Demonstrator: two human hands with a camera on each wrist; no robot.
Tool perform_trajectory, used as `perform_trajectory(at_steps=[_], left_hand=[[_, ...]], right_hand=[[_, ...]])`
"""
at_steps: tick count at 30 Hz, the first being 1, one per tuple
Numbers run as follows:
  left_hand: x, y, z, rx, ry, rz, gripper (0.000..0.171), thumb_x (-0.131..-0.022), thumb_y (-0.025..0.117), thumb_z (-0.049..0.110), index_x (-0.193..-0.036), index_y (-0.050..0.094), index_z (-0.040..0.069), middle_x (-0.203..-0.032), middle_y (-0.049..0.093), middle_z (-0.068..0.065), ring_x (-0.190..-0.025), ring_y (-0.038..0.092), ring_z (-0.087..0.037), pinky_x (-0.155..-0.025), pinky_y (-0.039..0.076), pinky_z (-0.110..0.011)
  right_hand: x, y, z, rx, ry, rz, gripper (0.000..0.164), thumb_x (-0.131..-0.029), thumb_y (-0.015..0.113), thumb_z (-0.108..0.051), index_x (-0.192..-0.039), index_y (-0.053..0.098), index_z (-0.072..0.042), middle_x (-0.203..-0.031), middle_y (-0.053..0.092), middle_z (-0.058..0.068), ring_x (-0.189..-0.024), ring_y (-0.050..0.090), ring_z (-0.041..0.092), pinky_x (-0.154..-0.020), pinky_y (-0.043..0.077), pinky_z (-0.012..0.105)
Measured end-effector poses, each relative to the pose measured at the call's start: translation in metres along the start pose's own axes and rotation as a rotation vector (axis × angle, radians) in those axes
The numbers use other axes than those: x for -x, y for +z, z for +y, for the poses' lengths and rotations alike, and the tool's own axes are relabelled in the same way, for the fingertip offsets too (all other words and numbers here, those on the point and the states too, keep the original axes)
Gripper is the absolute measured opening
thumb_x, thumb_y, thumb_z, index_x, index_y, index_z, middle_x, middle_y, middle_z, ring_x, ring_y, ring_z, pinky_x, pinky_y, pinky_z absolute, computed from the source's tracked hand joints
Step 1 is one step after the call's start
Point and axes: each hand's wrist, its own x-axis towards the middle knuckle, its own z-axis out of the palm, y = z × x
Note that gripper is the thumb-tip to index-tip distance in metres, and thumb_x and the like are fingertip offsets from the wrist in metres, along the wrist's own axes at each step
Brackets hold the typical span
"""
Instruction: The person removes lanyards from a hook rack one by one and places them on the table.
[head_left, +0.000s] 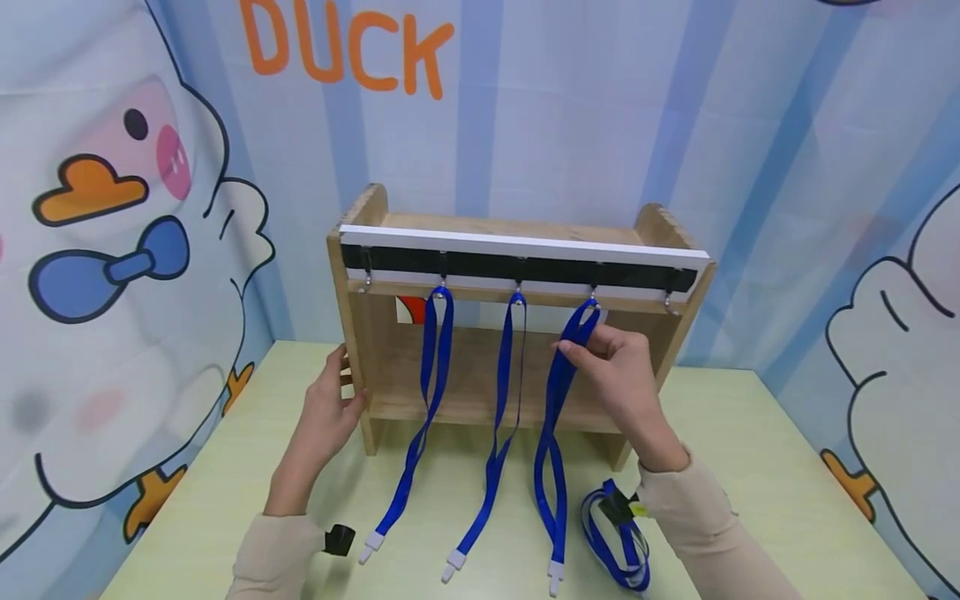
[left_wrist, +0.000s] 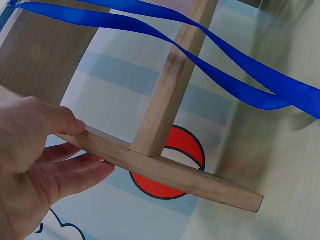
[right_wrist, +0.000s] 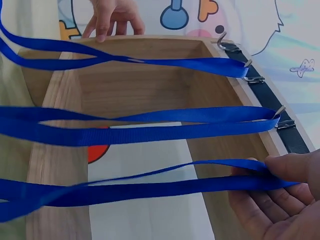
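My right hand (head_left: 618, 367) pinches a blue lanyard (head_left: 553, 400) near its top loop, just below the fourth hook of a small wooden shelf (head_left: 480, 225). In the right wrist view, the thumb lies over the strap with the fingers beneath it. Two more blue lanyards, a left one (head_left: 439, 350) and a middle one (head_left: 504, 375), hang from hooks, their white clips at the lower ends. My left hand (head_left: 326, 408) holds the shelf's left side board (left_wrist: 180, 175), thumb on one face and fingers on the other in the left wrist view.
A coiled blue lanyard (head_left: 617, 542) lies on the pale table (head_left: 750, 467) by the right forearm. The outer left hook (head_left: 366, 275) and outer right hook (head_left: 669, 302) hold nothing. Behind the shelf hangs a duck-print curtain (head_left: 562, 108).
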Motion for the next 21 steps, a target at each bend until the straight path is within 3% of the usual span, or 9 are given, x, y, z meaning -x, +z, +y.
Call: perform_trajectory(at_steps=[6,14,21], left_hand=[[0.0,-0.001,0.0,0.005,0.009,0.003,0.069,-0.096,0.059,-0.007,-0.154,0.021,-0.005,-0.146,0.04,-0.036,-0.12,0.055,-0.053,-0.087,0.056,-0.058],[-0.001,0.0,-0.001,-0.003,0.019,0.002,0.07,-0.095,0.06,-0.008,-0.153,0.022,-0.005,-0.145,0.041,-0.036,-0.119,0.055,-0.053,-0.087,0.056,-0.058],[-0.001,0.0,-0.001,-0.004,0.021,0.007,0.07,-0.095,0.059,-0.008,-0.153,0.021,-0.006,-0.145,0.04,-0.036,-0.119,0.055,-0.053,-0.086,0.057,-0.058]], right_hand=[[0.001,-0.001,0.0,-0.086,0.012,-0.025,0.022,-0.1,0.064,-0.011,-0.106,0.071,0.009,-0.097,0.076,0.014,-0.093,0.074,0.025,-0.091,0.057,0.027],[0.004,-0.004,-0.005,-0.101,0.011,-0.02,0.019,-0.1,0.066,-0.012,-0.105,0.072,0.005,-0.095,0.077,0.01,-0.092,0.074,0.026,-0.092,0.056,0.028],[0.006,-0.008,-0.011,-0.11,-0.024,-0.016,0.019,-0.099,0.067,-0.011,-0.104,0.073,0.006,-0.095,0.076,0.016,-0.089,0.074,0.028,-0.09,0.058,0.028]])
